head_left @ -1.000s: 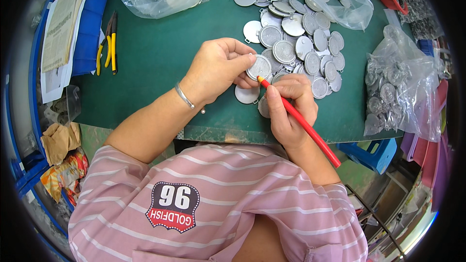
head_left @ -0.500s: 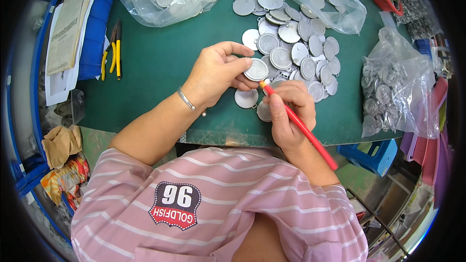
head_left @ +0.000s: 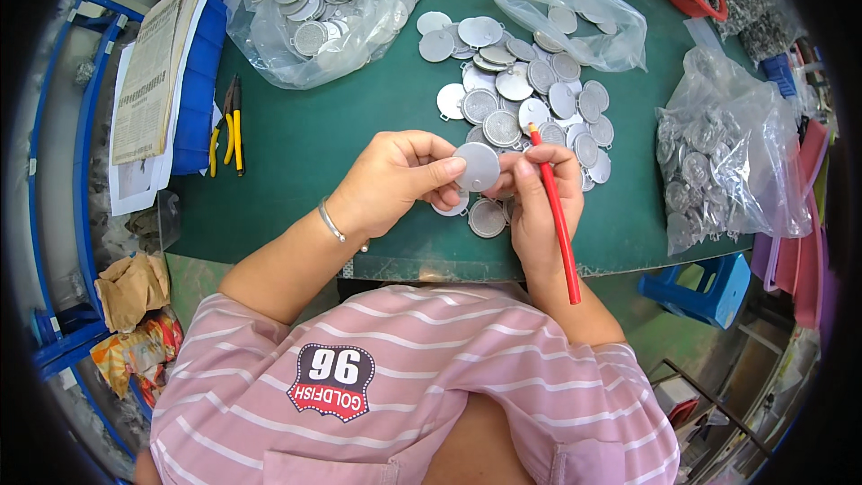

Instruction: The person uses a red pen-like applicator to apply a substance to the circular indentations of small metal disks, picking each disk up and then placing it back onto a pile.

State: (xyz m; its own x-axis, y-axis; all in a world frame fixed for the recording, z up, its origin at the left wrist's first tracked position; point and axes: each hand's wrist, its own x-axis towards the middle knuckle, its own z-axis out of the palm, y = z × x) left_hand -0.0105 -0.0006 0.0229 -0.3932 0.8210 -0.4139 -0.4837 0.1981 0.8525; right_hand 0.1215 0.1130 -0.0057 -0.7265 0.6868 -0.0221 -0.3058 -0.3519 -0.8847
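Note:
My left hand (head_left: 409, 171) pinches a round grey metal disc (head_left: 478, 167) between thumb and fingers, its smooth face turned up. Closed around a red pen-shaped tool (head_left: 558, 224) with a yellowish tip is my right hand (head_left: 546, 193); its fingertips also reach the disc's right edge. The tool's tip points away from me, apart from the disc. Just beyond both hands lies a loose pile of similar metal discs (head_left: 502, 128), some with textured faces and small loops at the rim. Another disc (head_left: 487, 217) rests on the green table (head_left: 314, 130) below the held one.
Clear plastic bags hold more discs at the far left (head_left: 310, 22) and far middle (head_left: 575, 18). A bag of metal parts (head_left: 705, 162) stands at right. Yellow-handled pliers (head_left: 228, 133) lie beside a blue bin (head_left: 199, 81). A blue stool (head_left: 705, 290) stands below the table's right edge.
The held disc has been turned from its textured face to its smooth face. The red tool has swung upright, its tip off the disc, and my right fingers have come to the disc's edge.

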